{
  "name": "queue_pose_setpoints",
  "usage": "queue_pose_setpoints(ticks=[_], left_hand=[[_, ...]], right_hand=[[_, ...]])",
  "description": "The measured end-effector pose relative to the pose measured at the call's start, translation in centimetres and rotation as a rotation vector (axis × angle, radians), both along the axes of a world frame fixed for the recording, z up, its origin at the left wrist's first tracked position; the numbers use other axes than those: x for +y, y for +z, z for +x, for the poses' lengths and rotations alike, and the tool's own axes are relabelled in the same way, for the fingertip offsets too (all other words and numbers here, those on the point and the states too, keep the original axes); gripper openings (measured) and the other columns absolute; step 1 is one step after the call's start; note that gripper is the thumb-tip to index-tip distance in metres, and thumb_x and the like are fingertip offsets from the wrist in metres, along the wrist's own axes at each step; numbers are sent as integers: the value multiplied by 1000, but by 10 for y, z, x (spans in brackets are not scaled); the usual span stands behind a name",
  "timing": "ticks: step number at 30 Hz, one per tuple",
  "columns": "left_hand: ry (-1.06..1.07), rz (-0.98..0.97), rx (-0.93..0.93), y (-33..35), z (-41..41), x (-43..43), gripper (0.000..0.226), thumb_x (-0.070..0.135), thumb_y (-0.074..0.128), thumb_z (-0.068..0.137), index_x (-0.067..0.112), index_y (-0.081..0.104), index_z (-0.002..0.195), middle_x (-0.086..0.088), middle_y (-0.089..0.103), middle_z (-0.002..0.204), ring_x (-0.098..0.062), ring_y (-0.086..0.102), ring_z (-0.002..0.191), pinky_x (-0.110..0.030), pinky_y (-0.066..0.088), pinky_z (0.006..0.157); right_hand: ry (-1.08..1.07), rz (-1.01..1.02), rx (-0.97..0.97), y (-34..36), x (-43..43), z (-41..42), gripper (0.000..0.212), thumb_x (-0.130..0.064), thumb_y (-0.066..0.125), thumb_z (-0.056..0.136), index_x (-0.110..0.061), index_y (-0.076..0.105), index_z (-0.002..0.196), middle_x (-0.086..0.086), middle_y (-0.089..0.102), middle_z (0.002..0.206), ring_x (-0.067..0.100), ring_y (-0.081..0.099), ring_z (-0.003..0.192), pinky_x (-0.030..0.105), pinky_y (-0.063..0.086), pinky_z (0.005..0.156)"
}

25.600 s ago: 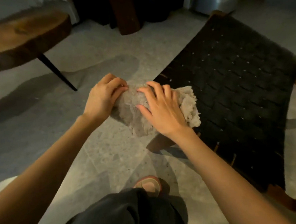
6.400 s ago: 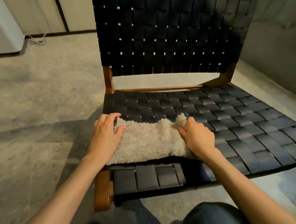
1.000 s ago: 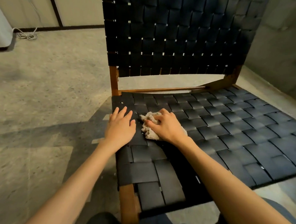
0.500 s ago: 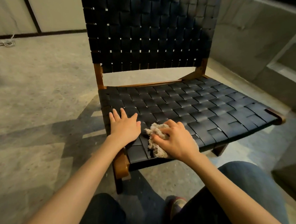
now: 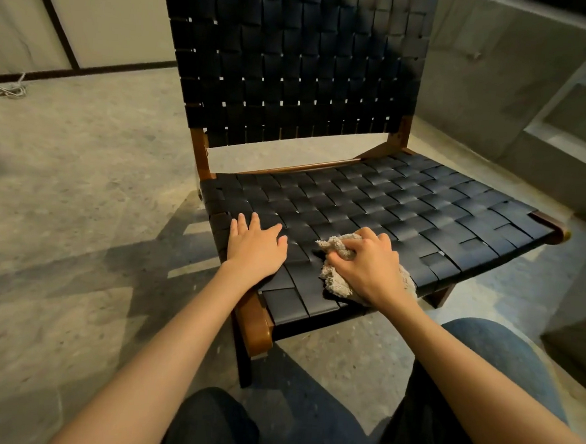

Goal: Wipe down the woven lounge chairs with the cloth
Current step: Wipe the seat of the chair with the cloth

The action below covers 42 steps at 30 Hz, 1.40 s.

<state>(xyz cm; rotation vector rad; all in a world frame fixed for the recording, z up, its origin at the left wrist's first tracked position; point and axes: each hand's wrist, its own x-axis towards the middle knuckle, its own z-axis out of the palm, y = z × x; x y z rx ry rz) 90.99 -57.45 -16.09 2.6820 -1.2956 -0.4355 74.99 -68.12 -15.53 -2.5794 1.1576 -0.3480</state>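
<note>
Head view: a speckled grey stone floor [image 5: 79, 208] runs to a pale wall with a dark baseboard; a white cord [image 5: 4, 88] lies coiled at far left, and grey concrete steps [image 5: 566, 111] rise at right. The lounge chair [image 5: 371, 206] has black woven straps on a brown wooden frame. The cloth [image 5: 337, 283], beige and nubby, sits bunched at the seat's front edge. The right hand [image 5: 364, 264] grips it with curled fingers. The left hand [image 5: 254, 245] rests flat on the seat, fingers slightly spread.

Dim warm light, long slanting shadows across the floor [image 5: 77, 243], wide-angle bending and blur at edges
</note>
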Motion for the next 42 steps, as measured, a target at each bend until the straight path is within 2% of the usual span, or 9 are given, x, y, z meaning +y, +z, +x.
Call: queue_pose_setpoints(ticks=[4, 11, 17, 19, 22, 26, 30, 36, 42], left_hand=[[-21, -15, 0, -5, 6, -5, 49, 42, 24, 101, 30, 27, 148, -16, 11, 157, -37, 2, 145, -45, -1, 117], [23, -65, -26, -7, 15, -13, 49, 35, 30, 101, 19, 28, 148, -16, 19, 156, -34, 10, 145, -45, 3, 117], [39, -99, -8, -14, 31, -27, 45, 32, 31, 102, 23, 34, 146, -13, 23, 155, -31, 12, 145, -47, 2, 117], [41, -166, 1, -18, 40, -28, 41, 29, 34, 101, 22, 43, 141, -9, 34, 150, -26, 22, 142, -43, 7, 117], [39, -296, -13, -23, 55, -23, 36, 25, 38, 100, 22, 56, 132, -1, 52, 138, -18, 41, 129, -32, 26, 111], [49, -407, 42, -27, 69, -18, 32, 23, 43, 98, 23, 62, 124, 5, 58, 131, -11, 46, 123, -24, 38, 100], [72, -448, 14, -32, 69, -18, 32, 23, 46, 97, 21, 62, 124, 5, 58, 131, -11, 44, 124, -24, 35, 101], [115, -432, -28, -40, 71, -21, 38, 27, 44, 97, 20, 56, 132, 4, 51, 137, -10, 36, 130, -23, 26, 108], [95, -402, -31, -41, 73, -19, 40, 29, 39, 98, 24, 51, 136, 7, 47, 141, -9, 31, 133, -26, 26, 112]], right_hand=[[-4, 20, 22, -3, -6, 20, 21, -46, 53, 88, -33, 69, 89, -7, 53, 114, 25, 40, 107, 41, 36, 83], [-4, 1, 105, -16, -18, 67, 32, -44, 49, 92, -33, 65, 117, 0, 49, 128, 29, 38, 115, 46, 35, 91], [30, -15, 87, -30, -36, 90, 29, -42, 49, 91, -32, 67, 111, -1, 50, 124, 29, 37, 111, 43, 34, 86], [35, -17, 76, -35, -42, 100, 28, -41, 50, 91, -32, 67, 111, -1, 51, 122, 29, 38, 111, 41, 34, 83], [60, -36, 64, -42, -51, 121, 28, -41, 50, 91, -29, 67, 112, 1, 51, 122, 30, 39, 111, 41, 36, 83], [102, -10, 54, -50, -66, 159, 32, -42, 50, 93, -31, 63, 119, 1, 48, 127, 30, 36, 117, 43, 34, 90], [166, 15, 26, -63, -81, 203, 37, -44, 48, 94, -29, 61, 125, 2, 46, 131, 29, 36, 118, 41, 33, 90], [218, 30, -54, -80, -110, 259, 34, -44, 49, 94, -29, 62, 122, 0, 49, 130, 27, 38, 119, 42, 33, 92], [124, -4, -34, -86, -130, 271, 42, -54, 41, 94, -32, 61, 123, -1, 53, 125, 26, 41, 116, 44, 32, 91]])
